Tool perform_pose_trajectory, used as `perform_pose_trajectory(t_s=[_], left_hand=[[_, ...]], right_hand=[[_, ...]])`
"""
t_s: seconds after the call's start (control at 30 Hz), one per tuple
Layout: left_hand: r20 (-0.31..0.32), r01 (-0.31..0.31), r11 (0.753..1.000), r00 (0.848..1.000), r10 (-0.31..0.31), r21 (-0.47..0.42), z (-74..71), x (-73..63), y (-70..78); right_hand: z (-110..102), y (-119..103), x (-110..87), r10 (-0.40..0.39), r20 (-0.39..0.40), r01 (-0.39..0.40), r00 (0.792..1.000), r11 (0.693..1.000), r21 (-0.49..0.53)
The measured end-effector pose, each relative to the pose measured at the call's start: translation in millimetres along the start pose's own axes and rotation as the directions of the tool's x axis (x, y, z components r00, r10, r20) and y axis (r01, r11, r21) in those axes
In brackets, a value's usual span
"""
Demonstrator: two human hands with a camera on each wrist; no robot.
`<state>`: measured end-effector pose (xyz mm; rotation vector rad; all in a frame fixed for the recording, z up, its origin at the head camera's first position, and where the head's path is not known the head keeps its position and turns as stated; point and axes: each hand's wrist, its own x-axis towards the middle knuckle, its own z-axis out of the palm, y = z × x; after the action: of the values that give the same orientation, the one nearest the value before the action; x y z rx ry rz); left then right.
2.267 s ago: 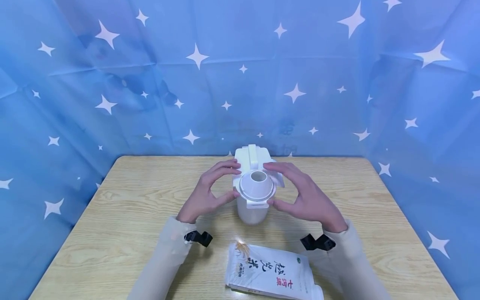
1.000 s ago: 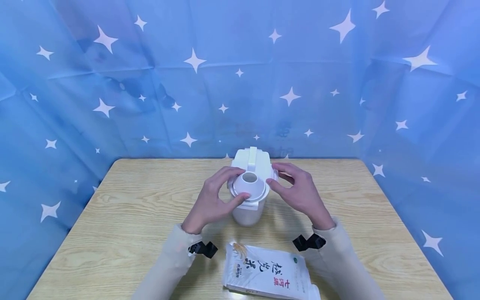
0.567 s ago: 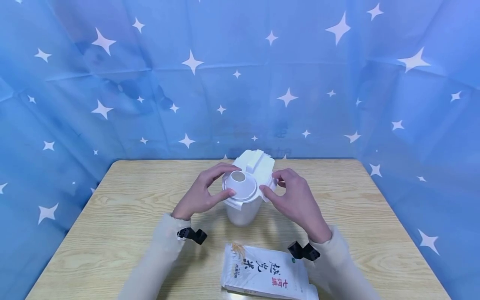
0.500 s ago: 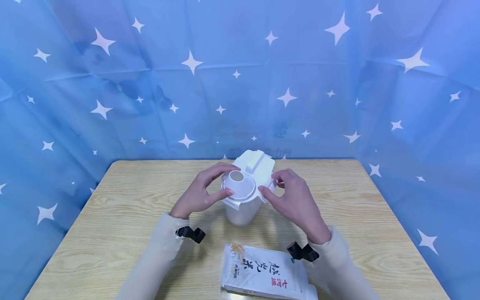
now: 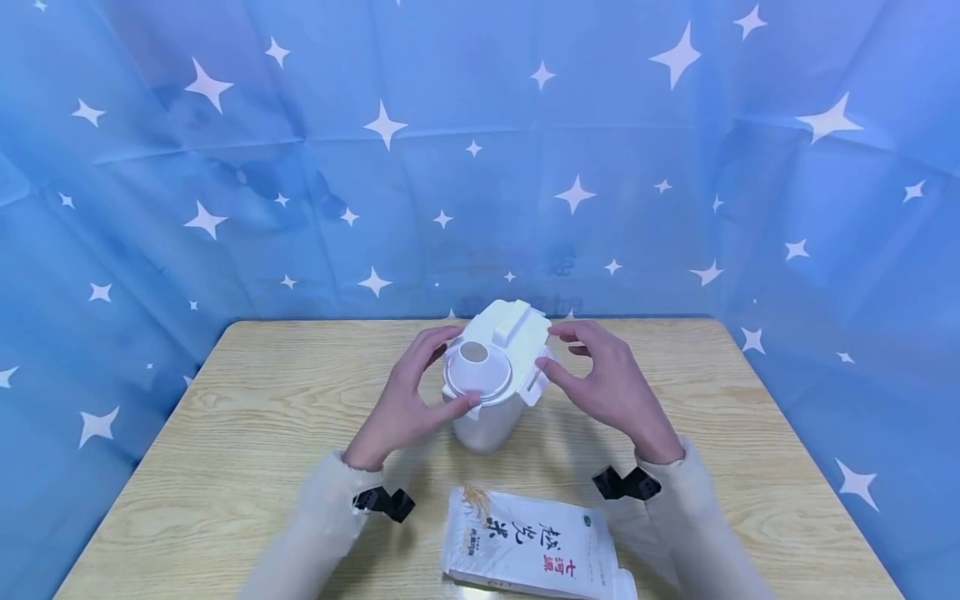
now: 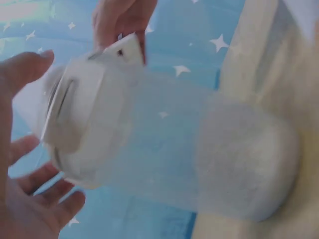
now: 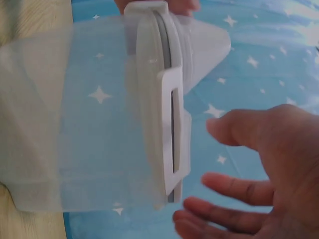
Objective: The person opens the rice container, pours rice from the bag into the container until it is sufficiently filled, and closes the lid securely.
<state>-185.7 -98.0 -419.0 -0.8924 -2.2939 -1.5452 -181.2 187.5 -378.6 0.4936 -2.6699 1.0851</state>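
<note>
A translucent storage container (image 5: 483,429) with a white lid (image 5: 517,321) stands on the table, turned slightly. At the lid's front is a white cone-shaped spout (image 5: 483,368). My left hand (image 5: 408,404) spreads around the lid's left side, thumb by the spout's base; in the left wrist view its fingers (image 6: 37,177) look loose beside the lid. My right hand (image 5: 607,383) is beside the right-hand latch (image 5: 536,387), which hangs angled outward. In the right wrist view, a gap separates the right fingers (image 7: 229,214) from that latch, and they hold nothing.
A white rice bag (image 5: 536,542) with printed characters lies flat at the table's front, between the forearms. The wooden table (image 5: 225,450) extends to both sides. A blue star-patterned cloth (image 5: 480,167) hangs behind it.
The container has been turned and shifted left over the earlier frames. Since half a second ago my right hand has let go of the latch and drawn right; my left thumb has moved lower.
</note>
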Motion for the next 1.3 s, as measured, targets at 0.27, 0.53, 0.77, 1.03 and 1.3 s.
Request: perform_pose_trajectory(t_s=[0.27, 0.53, 0.77, 1.03, 1.3], left_hand=[[-0.070, 0.178, 0.984, 0.981, -0.179, -0.016, 17.9, -27.4, -5.3], [-0.099, 0.337, 0.940, 0.935, -0.340, -0.041, 41.0, -40.0, -13.2], [-0.143, 0.379, 0.924, 0.913, -0.383, -0.056, 54.3, -43.9, -15.5], [-0.118, 0.398, 0.917, 0.910, -0.397, -0.019, 57.4, -43.2, -14.2], [-0.070, 0.348, 0.938, 0.935, -0.348, -0.012, 45.4, -39.9, -27.5]], right_hand=[[-1.9, 3.4, 21.9, -0.124, 0.018, 0.125, 0.992, 0.992, -0.026], [-1.5, 5.4, 47.8, -0.193, 0.111, 0.198, 0.975, 0.980, -0.034], [1.0, 5.9, 59.6, -0.248, 0.172, 0.248, 0.953, 0.969, 0.023], [5.4, 7.8, 63.6, -0.284, 0.160, 0.286, 0.945, 0.958, 0.012], [9.3, 3.9, 60.1, -0.266, 0.098, 0.268, 0.959, 0.963, -0.010]])
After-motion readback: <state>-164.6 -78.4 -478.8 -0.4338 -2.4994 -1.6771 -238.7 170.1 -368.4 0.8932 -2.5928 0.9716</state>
